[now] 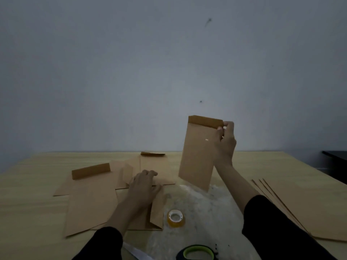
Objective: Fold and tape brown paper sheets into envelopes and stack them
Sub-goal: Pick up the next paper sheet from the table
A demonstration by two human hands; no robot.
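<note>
A finished envelope (pixel 199 152) is held up off the desk (pixel 37 166), the right hand (pixel 226 141) pinching its upper corner beside the folded flap. The left hand (pixel 144 186) rests with relaxed fingers on the loose pile of envelopes (pixel 90 199) toward the desk's left side. This looks like the stacking step: the next move calls for laying the held envelope flat and square on that pile. Unfolded brown paper sheets (pixel 304 203) wait by the right edge. A clear tape roll (pixel 175 218) sits on a pale mat (pixel 206 212) near the front edge. The desk is light wood against a bare grey wall (pixel 169 62); the room is dim.
</note>
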